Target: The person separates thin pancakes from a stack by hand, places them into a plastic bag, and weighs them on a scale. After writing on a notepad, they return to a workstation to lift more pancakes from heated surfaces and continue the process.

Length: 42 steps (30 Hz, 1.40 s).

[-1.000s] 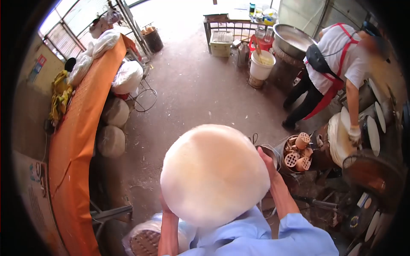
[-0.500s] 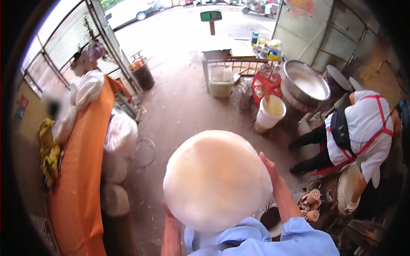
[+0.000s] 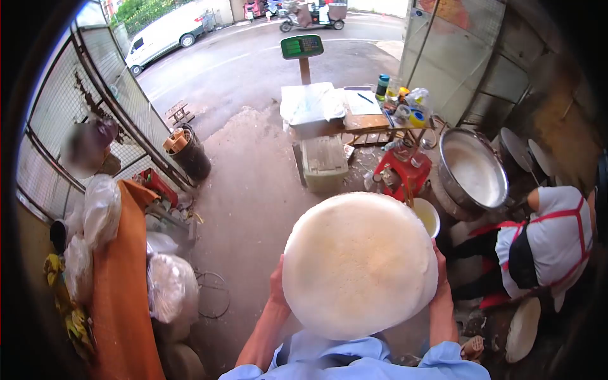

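Observation:
In front of my chest is a large, round, pale stack of flatbread (image 3: 361,263), its top lightly browned toward the middle. My left hand (image 3: 277,283) grips its left edge, fingers partly hidden beneath. At the opposite edge, my right hand (image 3: 441,271) is closed on the rim, with some fingers out of sight. Another pale round flatbread (image 3: 523,330) lies at the lower right, apart from my hands.
An orange-covered table (image 3: 123,285) with plastic bags runs along the left. Ahead stand a scale display (image 3: 302,46) and a cluttered table (image 3: 364,124). To the right are a white bucket (image 3: 430,218), a large metal basin (image 3: 448,161) and a co-worker (image 3: 550,237) bending over.
The view has tilted up, showing more of the street. Still in both hands, the flatbread stack has shifted right in view. The co-worker's hand has left the pale round flatbread at lower right.

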Each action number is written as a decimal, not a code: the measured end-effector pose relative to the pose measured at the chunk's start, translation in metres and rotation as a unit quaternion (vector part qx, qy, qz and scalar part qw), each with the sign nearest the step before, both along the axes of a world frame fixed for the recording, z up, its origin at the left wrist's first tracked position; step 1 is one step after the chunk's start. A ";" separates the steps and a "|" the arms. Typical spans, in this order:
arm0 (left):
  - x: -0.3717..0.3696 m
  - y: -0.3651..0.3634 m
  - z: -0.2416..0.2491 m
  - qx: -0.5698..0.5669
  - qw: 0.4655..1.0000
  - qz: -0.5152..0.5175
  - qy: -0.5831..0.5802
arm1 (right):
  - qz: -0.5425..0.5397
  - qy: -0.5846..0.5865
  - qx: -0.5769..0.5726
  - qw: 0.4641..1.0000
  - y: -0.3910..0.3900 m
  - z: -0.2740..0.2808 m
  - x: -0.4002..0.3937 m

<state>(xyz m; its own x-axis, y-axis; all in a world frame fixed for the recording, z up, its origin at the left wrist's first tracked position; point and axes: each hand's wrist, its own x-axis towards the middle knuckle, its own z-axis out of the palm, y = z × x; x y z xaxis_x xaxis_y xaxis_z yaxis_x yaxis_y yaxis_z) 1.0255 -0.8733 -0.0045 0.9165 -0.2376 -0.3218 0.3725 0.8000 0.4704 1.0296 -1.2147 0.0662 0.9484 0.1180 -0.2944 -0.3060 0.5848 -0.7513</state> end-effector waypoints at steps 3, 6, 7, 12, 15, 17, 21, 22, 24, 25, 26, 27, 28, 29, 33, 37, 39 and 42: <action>0.091 -0.005 0.005 0.050 0.998 0.024 -0.005 | -0.024 -0.005 -0.005 1.000 0.016 -0.007 0.099; 0.173 0.007 -0.010 0.053 0.998 0.002 -0.017 | 0.040 0.045 0.060 0.996 0.019 -0.010 0.191; 0.196 0.007 -0.003 0.047 0.999 0.012 -0.014 | 0.030 0.060 0.054 0.996 0.022 -0.011 0.215; 0.315 0.026 -0.013 0.035 0.999 0.013 -0.015 | 0.017 0.052 0.034 0.998 0.030 -0.012 0.338; 0.397 0.042 -0.033 0.033 0.999 -0.004 -0.039 | 0.012 0.047 0.030 0.998 0.032 -0.025 0.413; 0.458 0.051 -0.041 0.011 0.999 -0.016 -0.048 | 0.003 0.031 0.018 0.999 0.034 -0.038 0.465; 0.584 0.064 -0.046 0.030 0.999 -0.006 -0.023 | -0.007 0.005 0.025 1.000 0.057 -0.041 0.577; 0.613 0.073 -0.052 -0.004 0.998 -0.033 -0.050 | 0.016 -0.002 0.021 1.000 0.060 -0.040 0.604; 0.668 0.076 -0.042 0.003 0.999 -0.022 -0.024 | 0.000 -0.004 -0.037 0.999 0.072 -0.036 0.658; 0.694 0.080 -0.040 0.003 0.999 -0.028 -0.028 | -0.001 -0.014 -0.069 0.998 0.079 -0.033 0.682; 0.715 0.087 -0.041 0.003 0.999 -0.034 -0.028 | -0.001 -0.021 -0.100 0.995 0.085 -0.032 0.702; 0.734 0.092 -0.043 0.005 0.999 -0.041 -0.028 | 0.013 -0.027 -0.087 0.996 0.089 -0.033 0.721; 0.752 0.095 -0.042 0.010 0.999 -0.037 -0.015 | 0.028 -0.033 -0.073 0.996 0.093 -0.033 0.741; 0.769 0.097 -0.041 0.015 0.999 -0.033 -0.003 | 0.020 -0.012 -0.024 0.999 0.098 -0.037 0.758; 0.822 0.117 -0.082 0.076 0.996 -0.048 -0.013 | 0.017 0.056 -0.005 0.998 0.079 -0.097 0.816; 0.804 0.177 -0.128 0.368 0.901 0.048 0.227 | -0.166 0.258 -0.334 0.891 0.010 -0.167 0.778; 0.758 0.222 -0.149 0.371 0.889 0.096 0.251 | -0.183 0.262 -0.315 0.894 -0.011 -0.177 0.717; 0.667 0.260 -0.165 0.317 0.883 0.125 0.323 | -0.201 0.356 -0.265 0.873 -0.027 -0.238 0.609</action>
